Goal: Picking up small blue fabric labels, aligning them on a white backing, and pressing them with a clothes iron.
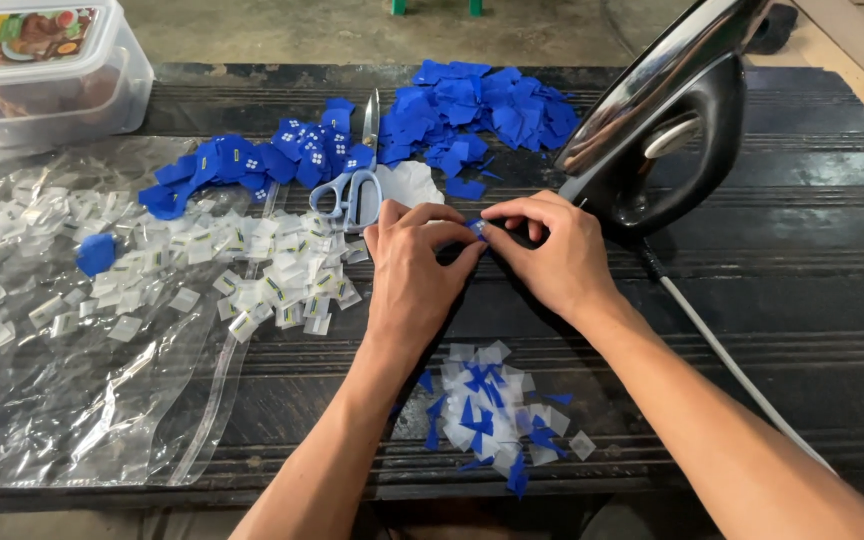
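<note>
Left hand [414, 262] and right hand [552, 255] together, fingertips pinching one small blue tag [477, 228]; its axis cannot be told. Clear tub [102, 95], lid on, holds food.

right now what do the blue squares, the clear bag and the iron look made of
Blue squares: probably thin fabric or paper, matte, creased and folded. Clear bag: soft plastic film, glossy, wrinkled, see-through. Iron: polished metal soleplate with mirror-like reflections; black handle looks like hard plastic.
</note>
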